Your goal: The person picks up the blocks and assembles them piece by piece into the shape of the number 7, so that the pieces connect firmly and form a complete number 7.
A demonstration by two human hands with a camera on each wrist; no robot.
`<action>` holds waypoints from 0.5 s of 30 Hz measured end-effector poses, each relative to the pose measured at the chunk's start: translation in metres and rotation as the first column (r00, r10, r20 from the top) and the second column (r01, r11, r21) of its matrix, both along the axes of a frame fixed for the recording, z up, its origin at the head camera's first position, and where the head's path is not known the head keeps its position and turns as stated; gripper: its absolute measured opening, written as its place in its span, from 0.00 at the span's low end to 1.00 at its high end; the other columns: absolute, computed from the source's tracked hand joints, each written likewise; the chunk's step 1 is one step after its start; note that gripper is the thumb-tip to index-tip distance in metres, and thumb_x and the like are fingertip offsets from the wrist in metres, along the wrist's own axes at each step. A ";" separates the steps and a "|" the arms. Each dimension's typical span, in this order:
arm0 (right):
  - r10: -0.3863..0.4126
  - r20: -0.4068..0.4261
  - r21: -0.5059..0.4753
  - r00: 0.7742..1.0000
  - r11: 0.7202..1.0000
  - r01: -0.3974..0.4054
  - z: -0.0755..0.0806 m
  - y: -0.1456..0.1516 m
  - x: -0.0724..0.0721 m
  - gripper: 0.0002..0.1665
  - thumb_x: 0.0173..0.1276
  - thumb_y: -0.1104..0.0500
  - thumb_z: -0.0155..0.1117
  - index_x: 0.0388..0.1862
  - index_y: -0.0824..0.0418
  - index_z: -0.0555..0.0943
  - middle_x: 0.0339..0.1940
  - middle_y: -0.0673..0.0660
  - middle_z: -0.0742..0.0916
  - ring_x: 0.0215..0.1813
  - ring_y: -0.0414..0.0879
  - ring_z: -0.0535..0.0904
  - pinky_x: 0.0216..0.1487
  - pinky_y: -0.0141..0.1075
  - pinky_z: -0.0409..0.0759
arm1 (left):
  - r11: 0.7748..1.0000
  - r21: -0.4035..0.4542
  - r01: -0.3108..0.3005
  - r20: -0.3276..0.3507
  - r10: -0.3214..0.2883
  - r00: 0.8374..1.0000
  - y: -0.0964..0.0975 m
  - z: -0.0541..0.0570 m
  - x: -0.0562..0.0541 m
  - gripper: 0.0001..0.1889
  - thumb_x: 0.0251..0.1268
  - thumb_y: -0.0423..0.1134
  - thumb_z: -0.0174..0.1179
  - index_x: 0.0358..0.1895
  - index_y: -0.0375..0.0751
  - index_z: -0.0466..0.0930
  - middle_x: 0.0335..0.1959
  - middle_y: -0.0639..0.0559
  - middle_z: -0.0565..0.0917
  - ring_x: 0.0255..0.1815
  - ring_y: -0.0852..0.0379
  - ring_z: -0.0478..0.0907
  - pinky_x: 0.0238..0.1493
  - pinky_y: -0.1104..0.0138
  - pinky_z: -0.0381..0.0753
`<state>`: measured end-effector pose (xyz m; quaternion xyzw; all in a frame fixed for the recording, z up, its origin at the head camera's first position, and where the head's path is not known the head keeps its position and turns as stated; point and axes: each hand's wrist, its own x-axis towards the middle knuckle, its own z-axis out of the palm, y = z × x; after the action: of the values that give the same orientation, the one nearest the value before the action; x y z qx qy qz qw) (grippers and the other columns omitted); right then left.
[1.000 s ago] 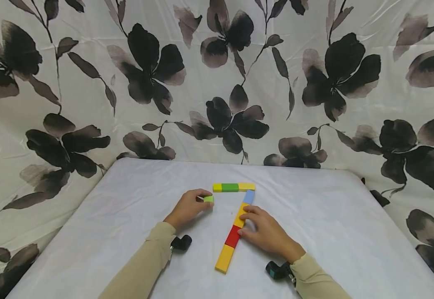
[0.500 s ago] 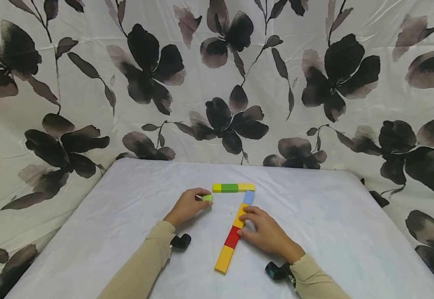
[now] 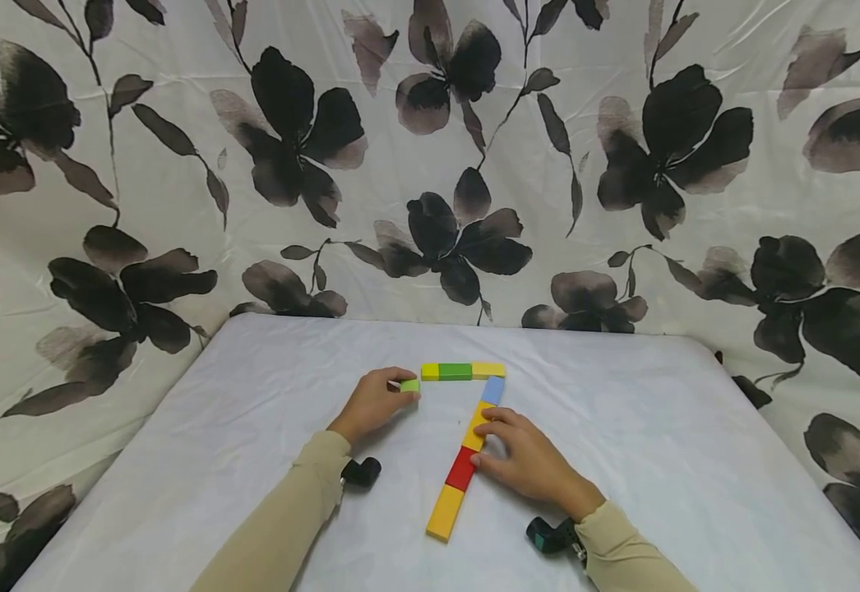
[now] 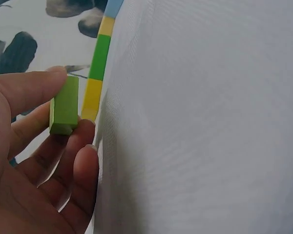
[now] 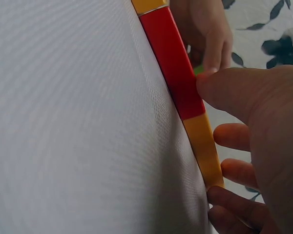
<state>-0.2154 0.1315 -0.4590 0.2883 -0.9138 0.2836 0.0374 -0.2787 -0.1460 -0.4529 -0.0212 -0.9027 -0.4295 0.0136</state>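
My left hand [image 3: 376, 401] pinches a light green block [image 4: 65, 105] between thumb and fingers, just left of the row's yellow end block [image 3: 430, 372]. That back row continues with a green block [image 3: 455, 372] and a pale yellow block [image 3: 488, 371]. From its right end a slanting line runs toward me: a blue block [image 3: 492, 390], an orange-yellow block [image 3: 474, 436], a red block [image 3: 460, 469] and another orange-yellow block [image 3: 446, 513]. My right hand [image 3: 534, 460] rests along this line, its thumb touching the red block and its loosely bent fingers at the upper orange-yellow block.
A white cloth covers the table [image 3: 252, 493]. Behind it hangs a floral curtain [image 3: 430, 164]. Small black cameras sit on the left wrist [image 3: 361, 474] and right wrist [image 3: 551, 536].
My left hand has moved slightly away from me with the light green block, bringing it closer in line with the back row. My right hand and the laid blocks stay put.
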 end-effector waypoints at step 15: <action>0.004 0.010 0.001 1.000 1.000 -0.004 0.000 0.001 -0.001 0.21 0.65 0.47 0.72 0.55 0.52 0.84 0.67 0.53 0.77 0.68 0.51 0.71 0.68 0.50 0.70 | 1.000 -0.002 -0.016 0.020 0.016 1.000 0.002 0.001 -0.015 0.19 0.63 0.43 0.70 0.57 0.45 0.84 0.54 0.52 0.83 0.51 0.51 0.77 0.55 0.57 0.77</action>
<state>-0.2166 0.1325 -0.4586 0.2889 -0.9134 0.2848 0.0322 -0.2934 -0.1443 -0.4520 -0.0098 -0.9032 -0.4290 0.0077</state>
